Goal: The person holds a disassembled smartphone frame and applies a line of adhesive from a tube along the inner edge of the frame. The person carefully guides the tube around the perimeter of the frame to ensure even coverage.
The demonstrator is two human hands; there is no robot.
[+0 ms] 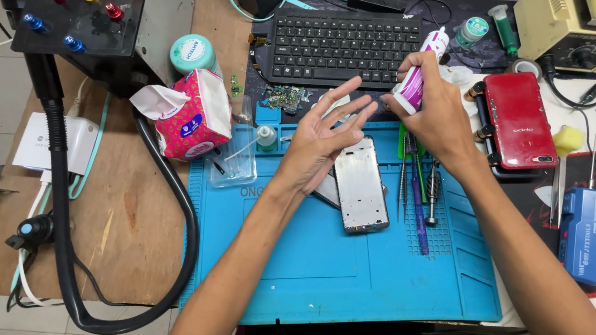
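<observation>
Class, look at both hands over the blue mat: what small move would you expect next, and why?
Probably bringing the tube down toward the phone frame. The right hand grips the white and purple tube above the mat, while the left hand hovers open over the frame, holding nothing.

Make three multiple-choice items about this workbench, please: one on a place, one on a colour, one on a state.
1. Where does the phone frame lie?
A. on the blue mat
B. on the keyboard
C. on the bare wood

2. What colour is the phone at the right?
A. green
B. red
C. white

3. How is the left hand?
A. shut in a fist
B. holding a screwdriver
C. open, fingers spread

Answers:
1 A, the frame rests on the mat.
2 B, its back is red.
3 C, the palm is open and holds nothing, while the right hand grips a white and purple tube.
</observation>
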